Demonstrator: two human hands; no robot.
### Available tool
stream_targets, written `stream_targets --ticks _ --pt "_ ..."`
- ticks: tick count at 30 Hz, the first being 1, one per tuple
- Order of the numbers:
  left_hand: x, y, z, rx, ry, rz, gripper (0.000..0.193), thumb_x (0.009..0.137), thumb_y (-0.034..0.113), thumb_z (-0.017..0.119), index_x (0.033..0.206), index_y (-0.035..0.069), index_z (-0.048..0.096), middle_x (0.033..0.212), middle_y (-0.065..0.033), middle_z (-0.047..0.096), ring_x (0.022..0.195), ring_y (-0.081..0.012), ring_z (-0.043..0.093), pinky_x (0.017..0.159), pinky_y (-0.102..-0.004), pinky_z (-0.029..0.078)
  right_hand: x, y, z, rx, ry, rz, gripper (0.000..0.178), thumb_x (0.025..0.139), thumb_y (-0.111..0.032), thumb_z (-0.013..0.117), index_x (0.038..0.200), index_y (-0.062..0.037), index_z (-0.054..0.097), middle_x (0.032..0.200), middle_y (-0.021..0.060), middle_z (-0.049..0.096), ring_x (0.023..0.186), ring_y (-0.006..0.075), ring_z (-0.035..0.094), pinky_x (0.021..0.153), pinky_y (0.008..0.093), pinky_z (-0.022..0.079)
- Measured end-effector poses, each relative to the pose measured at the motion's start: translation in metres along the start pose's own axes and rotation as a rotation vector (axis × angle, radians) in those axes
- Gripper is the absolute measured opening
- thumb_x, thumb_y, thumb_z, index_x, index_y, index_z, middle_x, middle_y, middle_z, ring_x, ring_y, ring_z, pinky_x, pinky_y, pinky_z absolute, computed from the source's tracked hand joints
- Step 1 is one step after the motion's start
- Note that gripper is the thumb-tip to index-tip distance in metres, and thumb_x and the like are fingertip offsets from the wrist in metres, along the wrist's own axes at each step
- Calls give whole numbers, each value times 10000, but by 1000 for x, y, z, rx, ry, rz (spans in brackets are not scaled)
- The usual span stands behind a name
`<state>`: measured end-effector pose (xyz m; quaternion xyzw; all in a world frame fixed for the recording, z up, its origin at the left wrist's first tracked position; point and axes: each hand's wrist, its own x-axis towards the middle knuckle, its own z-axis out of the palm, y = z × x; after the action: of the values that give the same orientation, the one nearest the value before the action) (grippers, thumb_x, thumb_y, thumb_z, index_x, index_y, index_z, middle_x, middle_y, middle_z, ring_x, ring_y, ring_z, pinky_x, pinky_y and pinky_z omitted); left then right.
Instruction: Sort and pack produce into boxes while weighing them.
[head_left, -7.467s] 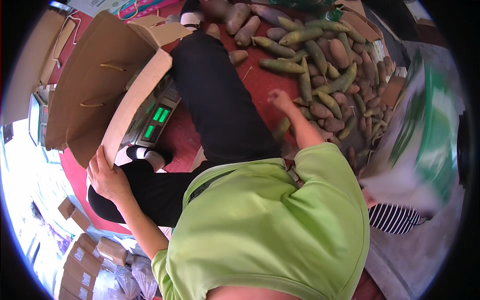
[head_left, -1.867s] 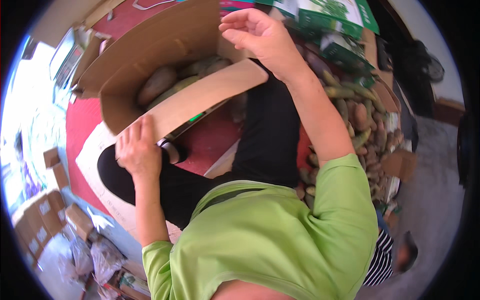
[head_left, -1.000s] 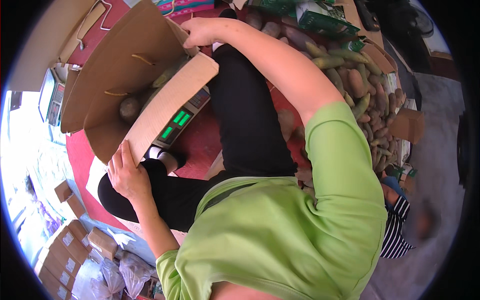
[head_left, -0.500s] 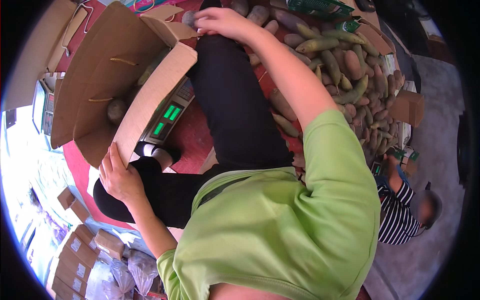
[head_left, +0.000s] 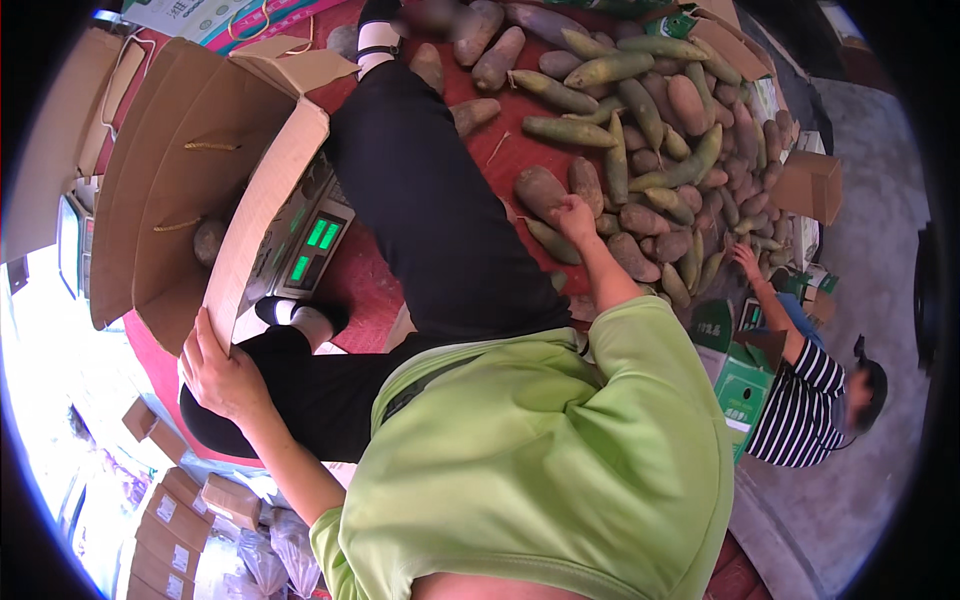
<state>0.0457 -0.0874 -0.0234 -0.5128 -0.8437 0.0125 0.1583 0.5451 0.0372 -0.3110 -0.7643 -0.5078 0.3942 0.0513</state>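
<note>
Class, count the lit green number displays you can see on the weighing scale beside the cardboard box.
2. Both sit on the scale, right of the cardboard box: upper green display, lower green display. The box may hide more.
</note>
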Motion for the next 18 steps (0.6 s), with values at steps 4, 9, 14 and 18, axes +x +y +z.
stream_targets --ticks 4,9,14,18 --pt "1 1 -1 11 2 11 462 732 -6 564 1161 161 598 1026 -61 625 956 -281 598 828 -403 473 -27 -18 -4 -136 116 83 676 665 -211 788 1254 -70 487 1189 170 559 1116 301 530 937 378 435" --pt "2 2 -1 4 -5 -3 457 729 -7 562 1154 155 602 1007 -68 623 949 -282 596 825 -404 469 -15 -49 -4 -274 75 34 919 620 -210 822 1393 -187 325 1423 111 363 1284 317 376 1015 416 388" --pt "2 1 -3 12 17 15 476 702 -12 564 1149 146 606 1006 -69 623 951 -280 593 829 -398 467 2 -77 7 -436 -33 -31 1045 609 -218 837 1442 -243 207 1454 72 307 1324 302 323 1024 506 356" --pt "3 2 -4 -6 13 15 490 665 -24 565 1125 138 613 1002 -60 627 946 -275 592 830 -387 468 5 -88 15 -549 -40 23 1029 566 -238 837 1416 -244 256 1359 86 372 1257 357 363 976 534 386"
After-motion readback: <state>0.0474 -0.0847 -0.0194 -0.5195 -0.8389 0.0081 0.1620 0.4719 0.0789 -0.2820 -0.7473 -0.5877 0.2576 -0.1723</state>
